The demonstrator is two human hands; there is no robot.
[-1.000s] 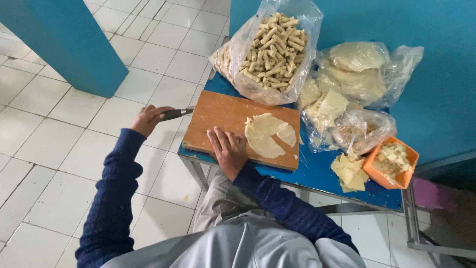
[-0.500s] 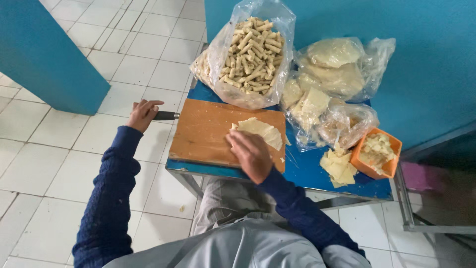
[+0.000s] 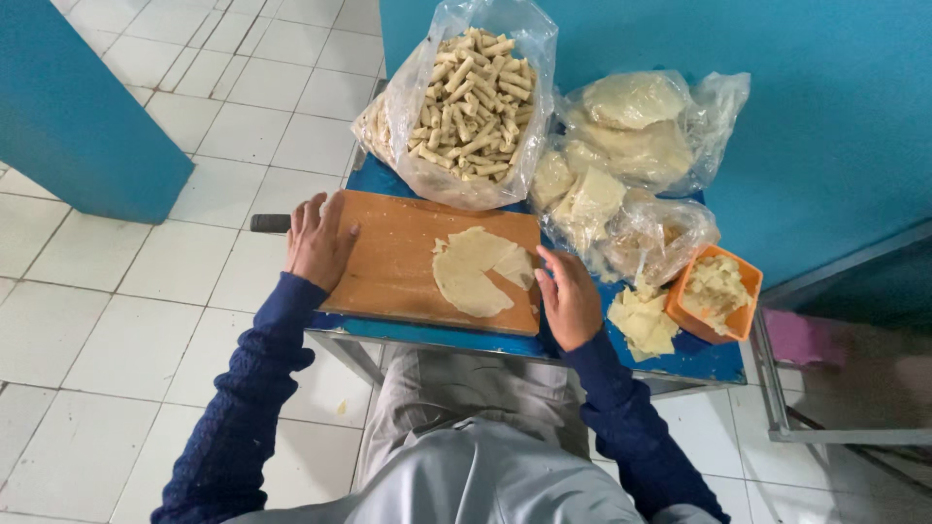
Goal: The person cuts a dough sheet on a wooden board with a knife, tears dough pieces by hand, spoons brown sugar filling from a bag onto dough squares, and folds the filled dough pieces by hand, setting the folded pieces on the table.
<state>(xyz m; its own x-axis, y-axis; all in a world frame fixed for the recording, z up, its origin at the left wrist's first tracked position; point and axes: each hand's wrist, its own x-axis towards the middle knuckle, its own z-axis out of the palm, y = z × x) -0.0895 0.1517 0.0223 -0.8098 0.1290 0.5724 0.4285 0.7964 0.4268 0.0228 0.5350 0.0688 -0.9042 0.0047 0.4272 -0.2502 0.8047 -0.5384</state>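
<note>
A wooden cutting board (image 3: pixel 388 262) lies on a small blue table (image 3: pixel 427 336). On it is a thin round dough sheet (image 3: pixel 471 277) with a wedge cut loose at its right. My left hand (image 3: pixel 316 243) lies flat on the board's left edge, fingers spread. It rests over a knife, and only the dark handle (image 3: pixel 270 223) sticks out to the left. My right hand (image 3: pixel 569 297) sits at the board's right edge, fingers apart and holding nothing, just beside the cut wedge.
A clear bag of rolled pastry sticks (image 3: pixel 466 97) stands behind the board. Bags of pale dough sheets (image 3: pixel 631 126) lie to the right, with an orange tub of filling (image 3: pixel 715 293) and a pile of pale pieces (image 3: pixel 641 322). Blue walls and a white tiled floor surround the table.
My left hand has gone from gripping the knife off the board to lying flat over it on the left edge. My right hand has slid off the dough sheet to the right edge.
</note>
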